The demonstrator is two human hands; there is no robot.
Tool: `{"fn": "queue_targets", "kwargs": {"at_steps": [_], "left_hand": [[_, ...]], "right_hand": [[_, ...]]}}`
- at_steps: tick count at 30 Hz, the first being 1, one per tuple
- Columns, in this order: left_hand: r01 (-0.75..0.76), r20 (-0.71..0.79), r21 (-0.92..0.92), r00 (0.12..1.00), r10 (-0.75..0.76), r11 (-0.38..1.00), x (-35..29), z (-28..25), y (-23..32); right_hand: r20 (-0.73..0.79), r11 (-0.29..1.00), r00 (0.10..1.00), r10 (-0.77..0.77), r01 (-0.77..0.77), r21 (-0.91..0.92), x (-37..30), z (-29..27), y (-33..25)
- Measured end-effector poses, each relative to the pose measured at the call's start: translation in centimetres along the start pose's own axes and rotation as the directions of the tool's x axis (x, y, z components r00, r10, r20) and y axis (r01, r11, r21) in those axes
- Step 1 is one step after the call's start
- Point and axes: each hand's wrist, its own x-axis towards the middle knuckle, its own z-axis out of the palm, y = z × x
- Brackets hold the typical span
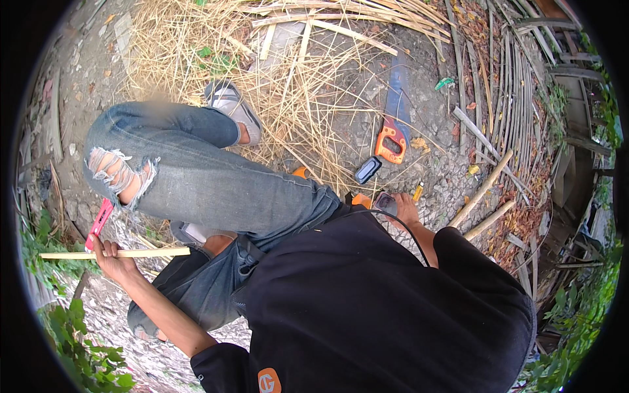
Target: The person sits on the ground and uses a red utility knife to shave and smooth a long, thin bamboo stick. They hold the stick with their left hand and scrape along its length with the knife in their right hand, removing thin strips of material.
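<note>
My left hand [116, 263] is closed around a thin, pale split-wood strip [154, 253], held roughly level beside my bent knee. A pink tool-like piece [99, 223] rises next to its fingers; I cannot tell whether the hand grips it too. Low on my right, my right hand [407, 208] is closed on a small dark grey object [386, 204] near the ground, its kind unclear. An orange piece [361, 199] shows just left of that object, partly hidden by my clothing. A black cable [407, 229] curves past my right wrist.
A handsaw [395, 121] with an orange handle lies ahead on the dirt. Near it are a black oblong case [368, 169] and a small yellow lighter-like item [418, 192]. Straw-like slivers [288, 98] cover the ground ahead. Two wooden poles [483, 187] lie at right.
</note>
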Motion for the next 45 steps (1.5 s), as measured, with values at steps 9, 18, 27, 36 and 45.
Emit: {"fn": "queue_targets", "kwargs": {"at_steps": [9,18,27,36,45], "left_hand": [[0.025,0.029,-0.029,0.999,-0.025,0.999,0.2,-0.4,0.0],[-0.03,0.016,-0.017,0.999,0.031,0.999,-0.2,-0.3,0.0],[0.001,0.059,-0.046,0.998,0.002,0.999,0.3,-0.6,-0.1],[0.006,0.052,-0.062,0.999,-0.003,0.998,0.5,-0.9,-0.2],[-0.014,-0.037,0.026,0.999,0.014,1.0,-0.7,0.3,-0.3]], "right_hand": [[-0.049,0.955,0.975,0.218,-0.203,0.216,3.4,0.4,0.0],[0.013,0.974,0.991,0.131,-0.131,0.187,3.0,-0.5,1.5],[0.058,0.98,0.99,0.128,-0.135,0.145,1.5,0.4,4.2],[0.123,0.988,0.983,0.137,-0.145,0.059,1.8,0.3,3.7],[0.017,0.998,0.999,-0.031,0.031,0.046,1.4,-0.6,1.3]]}}
